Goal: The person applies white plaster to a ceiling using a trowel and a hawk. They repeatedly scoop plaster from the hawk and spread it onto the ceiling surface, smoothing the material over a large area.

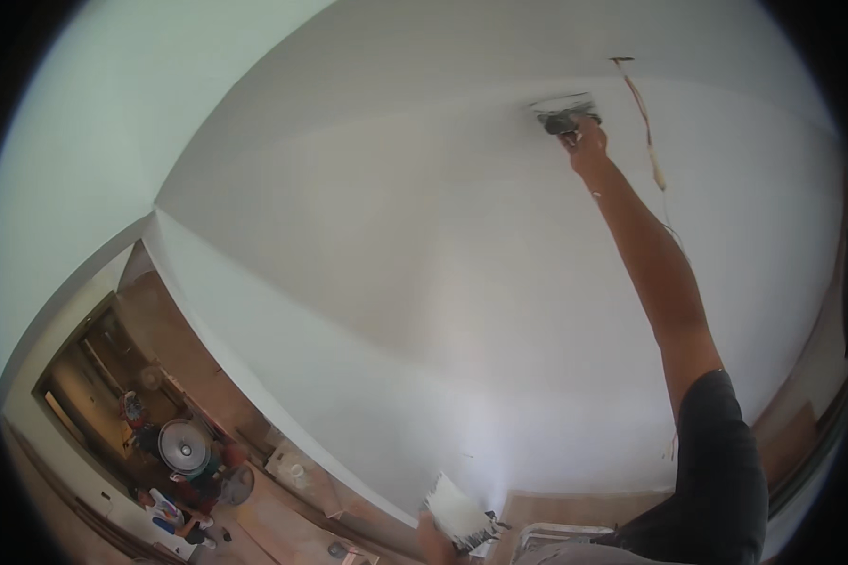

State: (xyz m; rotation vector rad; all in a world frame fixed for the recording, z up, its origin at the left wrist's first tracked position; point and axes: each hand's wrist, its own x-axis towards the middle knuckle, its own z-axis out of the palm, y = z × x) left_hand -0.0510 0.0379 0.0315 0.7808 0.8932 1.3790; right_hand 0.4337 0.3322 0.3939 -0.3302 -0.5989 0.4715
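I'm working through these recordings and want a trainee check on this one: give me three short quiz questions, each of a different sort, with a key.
1. Multiple choice: what does the raised right hand hold against the white surface?
A) a paint roller
B) a flat-bladed trowel
C) a round brush

2. True or false: the loose wire hangs to the right of that trowel in the picture.

3. Fill in the blank: the flat tool beside the left hand, near the lower edge, is coated with ____ material.

Key: 1 B; 2 true; 3 white.
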